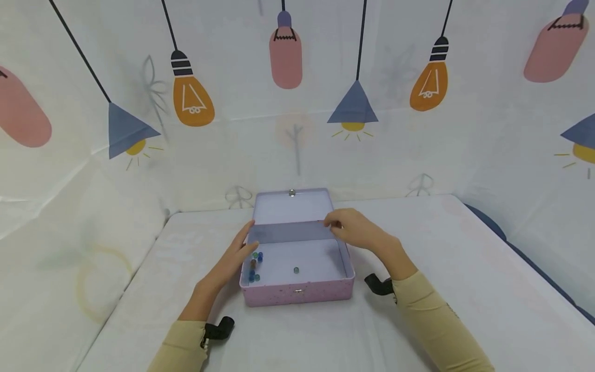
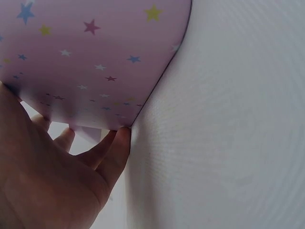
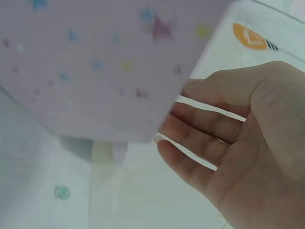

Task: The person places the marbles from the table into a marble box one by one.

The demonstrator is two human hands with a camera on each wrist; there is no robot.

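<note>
A pink metal box (image 1: 279,296) with small stars on its sides stands on the white table, its hinged lid (image 1: 293,206) tipped back. My left hand (image 1: 232,258) grips the box's left side near the back, thumb over the rim; in the left wrist view its fingers (image 2: 121,148) reach the lower back corner. Several blue, green and brown marbles (image 1: 253,264) lie along the inner left wall. One green marble (image 1: 296,270) sits alone mid-floor. Over the back right corner hovers my right hand (image 1: 355,229), fingers loosely bent, fingertips close to the lid's hinge edge.
Another green marble (image 3: 62,192) shows on the pale surface past the box in the right wrist view. White cloth walls (image 1: 223,155) printed with lamps surround the table (image 1: 409,237). Black wrist mounts (image 1: 378,284) sit below both hands.
</note>
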